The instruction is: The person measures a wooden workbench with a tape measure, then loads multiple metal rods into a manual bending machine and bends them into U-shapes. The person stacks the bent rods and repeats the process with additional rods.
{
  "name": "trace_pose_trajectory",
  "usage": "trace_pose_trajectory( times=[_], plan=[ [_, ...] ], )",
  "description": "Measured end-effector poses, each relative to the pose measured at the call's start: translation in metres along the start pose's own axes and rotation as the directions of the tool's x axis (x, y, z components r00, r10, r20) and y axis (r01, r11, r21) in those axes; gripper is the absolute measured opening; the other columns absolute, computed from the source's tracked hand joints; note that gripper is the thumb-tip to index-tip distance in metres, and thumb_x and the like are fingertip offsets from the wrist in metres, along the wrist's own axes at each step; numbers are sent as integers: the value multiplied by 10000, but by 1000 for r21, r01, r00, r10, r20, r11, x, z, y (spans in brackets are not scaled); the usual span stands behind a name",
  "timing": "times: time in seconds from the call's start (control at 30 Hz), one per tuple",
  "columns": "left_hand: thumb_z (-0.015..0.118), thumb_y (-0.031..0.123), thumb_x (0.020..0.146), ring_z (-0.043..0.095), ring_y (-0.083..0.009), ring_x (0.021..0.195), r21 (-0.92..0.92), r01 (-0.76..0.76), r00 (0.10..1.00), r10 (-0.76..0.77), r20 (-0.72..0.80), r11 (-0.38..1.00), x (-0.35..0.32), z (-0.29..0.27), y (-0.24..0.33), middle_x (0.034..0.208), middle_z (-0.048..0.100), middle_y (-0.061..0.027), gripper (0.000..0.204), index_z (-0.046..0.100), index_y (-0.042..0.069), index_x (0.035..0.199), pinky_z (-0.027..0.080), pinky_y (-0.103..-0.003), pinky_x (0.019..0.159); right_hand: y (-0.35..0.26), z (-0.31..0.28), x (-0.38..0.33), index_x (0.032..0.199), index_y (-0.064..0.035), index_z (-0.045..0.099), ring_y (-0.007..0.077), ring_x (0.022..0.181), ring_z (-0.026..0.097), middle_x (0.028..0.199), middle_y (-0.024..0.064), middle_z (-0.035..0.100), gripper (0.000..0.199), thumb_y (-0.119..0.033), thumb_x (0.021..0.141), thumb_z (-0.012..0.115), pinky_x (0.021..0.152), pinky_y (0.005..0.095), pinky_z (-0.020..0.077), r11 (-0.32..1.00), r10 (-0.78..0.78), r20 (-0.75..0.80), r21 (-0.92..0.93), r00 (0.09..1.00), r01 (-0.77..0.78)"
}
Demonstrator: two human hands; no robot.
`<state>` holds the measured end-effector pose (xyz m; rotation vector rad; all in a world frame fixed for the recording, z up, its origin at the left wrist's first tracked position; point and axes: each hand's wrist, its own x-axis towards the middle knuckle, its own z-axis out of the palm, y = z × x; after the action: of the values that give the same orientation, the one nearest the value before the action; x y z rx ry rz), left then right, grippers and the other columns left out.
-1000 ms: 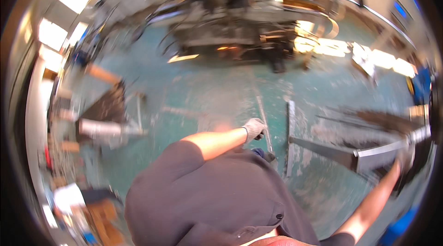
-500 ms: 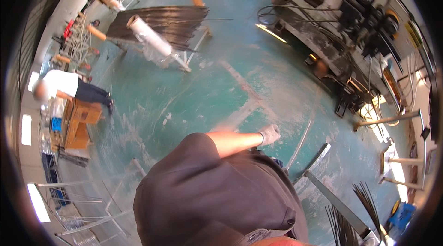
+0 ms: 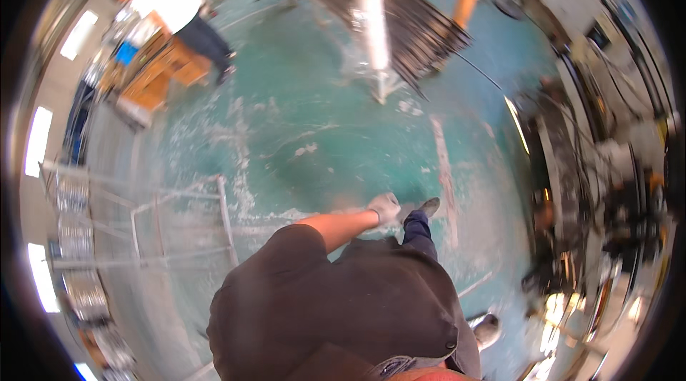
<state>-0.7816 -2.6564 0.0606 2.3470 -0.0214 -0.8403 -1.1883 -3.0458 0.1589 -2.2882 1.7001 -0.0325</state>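
Observation:
My left hand (image 3: 384,207), in a pale grey work glove, is held out ahead of my body with the forearm bent across. Its fingers are curled in, and nothing shows in them. Just right of it, a dark shoe (image 3: 430,206) and a blue trouser leg reach forward over the green floor (image 3: 321,166). At the right edge of my dark shirt (image 3: 343,309) is a blurred greyish shape that looks like my gloved right hand (image 3: 489,331). Its fingers cannot be made out. Neither hand touches anything visible.
Ahead, a stand carries long dark rods (image 3: 400,9), with an upright roll of clear film (image 3: 372,27) beside it. A person in a white top (image 3: 166,2) stands by brown boxes (image 3: 164,70), far left. Metal frames (image 3: 225,220) stand left; machinery (image 3: 572,145) lines the right.
The view has swung left, so the rod stand, film roll and person sit farther right and higher. My shoe and the greyish shape at my right side have come into view. My left hand stays curled.

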Motion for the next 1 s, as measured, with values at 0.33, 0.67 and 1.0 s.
trace_pose_trajectory(
  times=[0.33,0.67,1.0],
  plan=[
    [671,306,885,711,-371,1108,-286,204,966,-240,-96,936,14,-123,-22,1150,757,-209,357,746,64,1135,557,-463,944,-127,261,214,963,-134,845,293,924,785,975,116,817,273,-282,911,622,782,465,607,423,-349,746,-415,568,805],
    [659,338,929,723,-378,1072,-606,230,695,-564,-445,761,39,-221,-111,1099,763,-206,334,749,76,1117,550,-444,956,-677,244,174,977,-3,774,159,676,656,728,50,702,192,-163,907,693,667,326,535,782,-623,505,416,597,464],
    [623,324,928,729,-391,1082,-803,186,676,-667,-313,566,52,-395,-264,1100,769,-216,358,750,59,1133,565,-445,947,-796,422,49,1060,-17,778,237,734,706,953,83,767,174,-131,948,710,655,368,555,701,-559,818,379,135,604]
  ],
)
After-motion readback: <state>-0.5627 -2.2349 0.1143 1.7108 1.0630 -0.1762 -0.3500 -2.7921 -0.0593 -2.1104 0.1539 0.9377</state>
